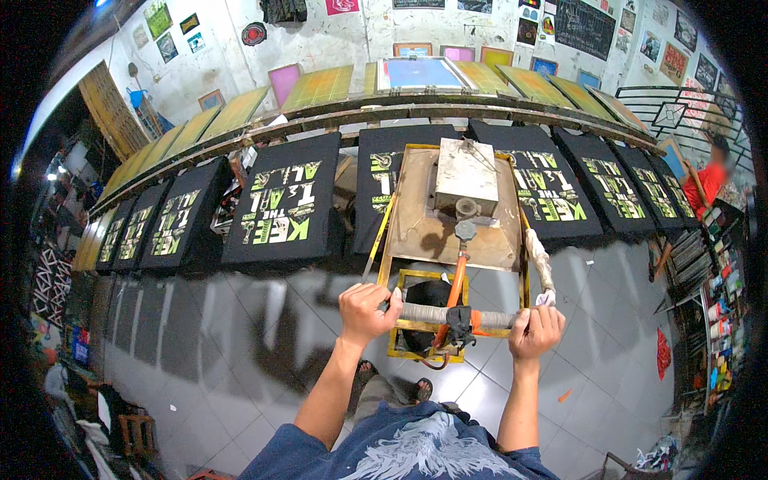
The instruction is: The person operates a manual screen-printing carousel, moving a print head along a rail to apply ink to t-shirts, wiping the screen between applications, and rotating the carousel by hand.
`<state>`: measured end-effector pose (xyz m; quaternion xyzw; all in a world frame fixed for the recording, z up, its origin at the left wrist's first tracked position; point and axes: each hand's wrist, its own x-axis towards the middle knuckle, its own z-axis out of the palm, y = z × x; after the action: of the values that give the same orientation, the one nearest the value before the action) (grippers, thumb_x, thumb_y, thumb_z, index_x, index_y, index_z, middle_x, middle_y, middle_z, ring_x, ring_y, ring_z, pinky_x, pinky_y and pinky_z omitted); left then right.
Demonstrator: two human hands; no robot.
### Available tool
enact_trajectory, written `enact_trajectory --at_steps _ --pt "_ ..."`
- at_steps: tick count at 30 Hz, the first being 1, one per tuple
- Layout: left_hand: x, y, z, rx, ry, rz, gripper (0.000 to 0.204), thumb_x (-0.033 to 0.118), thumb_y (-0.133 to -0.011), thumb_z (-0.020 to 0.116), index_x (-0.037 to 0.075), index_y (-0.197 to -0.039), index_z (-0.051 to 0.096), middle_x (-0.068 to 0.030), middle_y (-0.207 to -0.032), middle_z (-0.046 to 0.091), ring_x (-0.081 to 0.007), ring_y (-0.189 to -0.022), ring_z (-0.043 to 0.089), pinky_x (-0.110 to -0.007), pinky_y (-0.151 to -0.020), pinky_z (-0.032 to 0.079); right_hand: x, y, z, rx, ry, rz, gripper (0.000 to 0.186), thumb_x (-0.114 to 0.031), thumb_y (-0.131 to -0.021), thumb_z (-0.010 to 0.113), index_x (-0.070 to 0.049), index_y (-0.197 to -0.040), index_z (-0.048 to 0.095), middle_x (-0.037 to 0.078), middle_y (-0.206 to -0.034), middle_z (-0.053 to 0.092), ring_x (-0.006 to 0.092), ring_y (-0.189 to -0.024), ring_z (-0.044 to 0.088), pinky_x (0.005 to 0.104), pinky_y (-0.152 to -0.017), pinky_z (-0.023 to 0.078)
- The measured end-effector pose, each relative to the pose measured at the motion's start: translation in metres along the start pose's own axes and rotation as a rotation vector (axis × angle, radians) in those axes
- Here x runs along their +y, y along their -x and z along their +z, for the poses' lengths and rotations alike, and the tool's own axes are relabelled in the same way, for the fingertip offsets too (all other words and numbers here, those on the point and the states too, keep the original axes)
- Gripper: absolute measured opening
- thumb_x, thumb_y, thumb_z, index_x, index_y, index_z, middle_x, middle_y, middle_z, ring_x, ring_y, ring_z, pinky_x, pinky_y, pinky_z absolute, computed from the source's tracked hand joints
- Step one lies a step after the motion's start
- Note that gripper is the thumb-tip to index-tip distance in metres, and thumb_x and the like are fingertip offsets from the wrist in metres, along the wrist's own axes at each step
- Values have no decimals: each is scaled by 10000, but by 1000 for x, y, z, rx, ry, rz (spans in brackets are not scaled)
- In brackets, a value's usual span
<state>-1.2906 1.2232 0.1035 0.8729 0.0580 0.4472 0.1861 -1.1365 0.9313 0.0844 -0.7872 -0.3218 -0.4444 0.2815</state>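
My left hand [369, 312] is closed round the left end of a grey-wrapped handlebar [422, 314], and my right hand [536, 331] grips its right end. The bar belongs to a yellow-framed wheeled-looking rig that carries a wide, stained flat panel [412, 232] with a pale metal box [466, 174] on top. An orange tube [458, 280] with a grey knob rises from the bar's middle. Part of a black T-shirt [374, 176] with green and white print shows beside the panel; the panel hides the rest of it.
More printed black shirts, such as one at left [282, 200] and one at right [546, 184], lie on a row of sloping boards. Framed screens [420, 74] lean behind a long rail. A person in red [706, 182] stands far right, near a bottle-filled shelf [720, 328].
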Motion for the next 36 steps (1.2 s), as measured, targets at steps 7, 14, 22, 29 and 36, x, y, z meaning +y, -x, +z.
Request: enact_trajectory --at_steps 7,14,22,29,36 --pt "2 0 2 5 -7 -28 276 120 -811 739 83 -606 557 -92 -588 594 -296 -537 601 -395 -535 448 10 13 -3 -101 14 31 135 -149 -832 618 -67 -726 608 152 -884 701 316 -738 601 438 -767 445" --pt "1 2 2 29 -29 -14 288 128 -805 737 84 -597 543 -96 -578 579 -298 -524 585 -393 -525 435 -1 -2 -5 -55 -7 -2 199 -119 -891 575 -75 -701 615 72 -690 550 276 -691 534 403 -734 399" --pt "-3 4 4 40 -30 4 285 116 -796 731 83 -593 533 -97 -565 567 -301 -503 569 -392 -506 417 0 -1 -6 -65 -7 4 197 -121 -889 583 -75 -714 660 58 -698 571 261 -697 546 400 -744 402" --pt "-1 1 5 39 -26 17 259 111 -794 722 83 -607 544 -99 -582 580 -300 -520 579 -396 -510 424 -3 -2 -10 -53 -25 20 183 -116 -871 591 -80 -706 661 62 -697 572 262 -693 547 398 -751 409" --pt "-7 5 5 1 -47 26 276 91 -791 703 89 -609 495 -103 -587 525 -317 -534 547 -412 -526 409 1 -2 -9 -60 -42 38 124 -126 -817 639 -99 -696 633 60 -701 573 264 -689 558 402 -737 422"
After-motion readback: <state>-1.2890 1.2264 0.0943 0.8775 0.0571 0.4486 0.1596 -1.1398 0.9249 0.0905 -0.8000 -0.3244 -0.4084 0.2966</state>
